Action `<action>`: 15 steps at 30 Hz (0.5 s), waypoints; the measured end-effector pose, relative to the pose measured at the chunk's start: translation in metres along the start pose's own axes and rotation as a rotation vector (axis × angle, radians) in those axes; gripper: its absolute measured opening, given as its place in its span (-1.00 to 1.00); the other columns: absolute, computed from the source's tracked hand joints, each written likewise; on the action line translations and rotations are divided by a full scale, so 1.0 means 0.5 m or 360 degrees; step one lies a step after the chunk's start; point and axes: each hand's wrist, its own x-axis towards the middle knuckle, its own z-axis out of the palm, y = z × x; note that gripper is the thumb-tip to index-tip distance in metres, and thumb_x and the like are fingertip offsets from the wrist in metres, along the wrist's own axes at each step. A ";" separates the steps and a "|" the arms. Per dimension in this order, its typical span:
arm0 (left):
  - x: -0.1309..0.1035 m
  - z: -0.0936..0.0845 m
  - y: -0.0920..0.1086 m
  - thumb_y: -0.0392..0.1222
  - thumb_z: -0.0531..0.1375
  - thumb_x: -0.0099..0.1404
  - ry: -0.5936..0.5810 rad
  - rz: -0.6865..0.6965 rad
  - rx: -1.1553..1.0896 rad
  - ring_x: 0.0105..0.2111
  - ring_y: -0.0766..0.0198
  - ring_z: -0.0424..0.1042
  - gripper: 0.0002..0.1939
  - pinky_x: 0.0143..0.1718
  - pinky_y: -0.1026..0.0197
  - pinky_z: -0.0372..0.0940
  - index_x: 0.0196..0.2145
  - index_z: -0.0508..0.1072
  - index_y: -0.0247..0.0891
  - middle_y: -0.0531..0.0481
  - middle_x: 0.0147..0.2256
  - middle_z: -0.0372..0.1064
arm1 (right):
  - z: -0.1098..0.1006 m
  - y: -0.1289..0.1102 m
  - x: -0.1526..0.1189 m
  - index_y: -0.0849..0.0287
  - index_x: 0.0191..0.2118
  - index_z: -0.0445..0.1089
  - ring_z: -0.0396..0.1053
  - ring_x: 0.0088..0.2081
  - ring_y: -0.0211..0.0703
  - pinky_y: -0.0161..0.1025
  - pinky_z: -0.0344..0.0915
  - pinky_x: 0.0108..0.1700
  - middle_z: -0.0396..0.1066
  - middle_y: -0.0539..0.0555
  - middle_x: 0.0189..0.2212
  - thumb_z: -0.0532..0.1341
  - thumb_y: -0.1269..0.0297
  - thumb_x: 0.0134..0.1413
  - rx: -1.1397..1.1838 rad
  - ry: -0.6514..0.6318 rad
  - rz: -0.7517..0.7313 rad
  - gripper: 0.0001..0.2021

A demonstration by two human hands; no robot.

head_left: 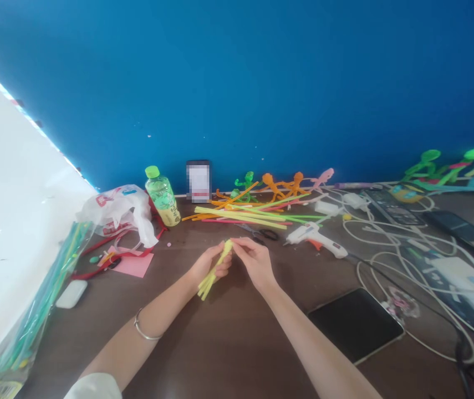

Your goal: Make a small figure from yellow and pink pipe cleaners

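- Left hand [212,265] closed around a small bundle of yellow pipe cleaners [214,271], held just above the brown table [237,343]; loose ends splay down-left past the palm.
- Right hand [255,259] pinches the bundle's upper tip between fingertips.
- Behind the hands: scissors [261,234], white glue gun [315,238], and a loose pile of pipe cleaners [249,215].
- Green-capped bottle [162,197] stands left of that pile, near a plastic bag [118,213].
- Dark tablet [355,324] lies flat, right of the forearm.
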 end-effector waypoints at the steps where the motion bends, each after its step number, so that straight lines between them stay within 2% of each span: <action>1: 0.000 0.000 0.000 -0.05 0.10 0.18 -0.0003 -0.0018 0.0023 -0.74 0.58 -0.04 -0.72 -0.80 0.49 -0.14 -0.45 0.29 -0.38 0.10 -0.61 0.09 | 0.000 -0.002 0.000 0.14 -0.40 0.48 0.38 -0.31 -0.18 -0.21 0.31 -0.21 0.44 0.04 -0.38 0.24 0.27 -0.11 -0.0020 -0.0009 -0.0008 -0.89; 6: -0.004 -0.003 0.005 -0.03 0.10 0.17 -0.0024 -0.0055 0.0078 -0.71 0.54 0.04 -0.71 -0.75 0.45 -0.02 -0.44 0.33 -0.38 0.07 -0.59 0.14 | -0.004 -0.013 0.003 0.16 -0.41 0.47 0.39 -0.32 -0.17 -0.21 0.33 -0.22 0.44 0.04 -0.39 0.24 0.28 -0.11 -0.0010 -0.0039 0.0018 -0.89; 9: -0.006 -0.008 0.009 -0.08 0.13 0.12 -0.0063 -0.0100 0.0102 -0.66 0.50 0.13 -0.70 -0.67 0.39 0.11 -0.33 0.38 -0.42 0.00 -0.52 0.22 | -0.014 -0.015 0.009 0.17 -0.38 0.46 0.39 -0.33 -0.18 -0.21 0.33 -0.22 0.45 0.05 -0.38 0.25 0.27 -0.12 -0.0010 0.0056 0.0055 -0.87; 12: -0.007 -0.010 0.009 -0.16 0.17 0.09 -0.0041 0.0008 0.0269 -0.62 0.46 0.20 -0.71 -0.58 0.32 0.20 -0.27 0.41 -0.43 -0.03 -0.48 0.28 | -0.023 -0.013 0.015 0.19 -0.36 0.45 0.40 -0.35 -0.18 -0.21 0.35 -0.24 0.45 0.06 -0.39 0.24 0.26 -0.10 -0.0038 0.0167 0.0060 -0.84; 15: -0.007 -0.008 0.004 -0.18 0.21 0.06 0.0035 0.0189 0.0467 -0.59 0.43 0.25 -0.73 -0.48 0.26 0.25 -0.30 0.42 -0.42 -0.04 -0.48 0.31 | -0.029 -0.011 0.016 0.20 -0.36 0.45 0.40 -0.37 -0.19 -0.22 0.36 -0.27 0.44 0.06 -0.39 0.22 0.25 -0.07 -0.0161 0.0181 -0.0061 -0.85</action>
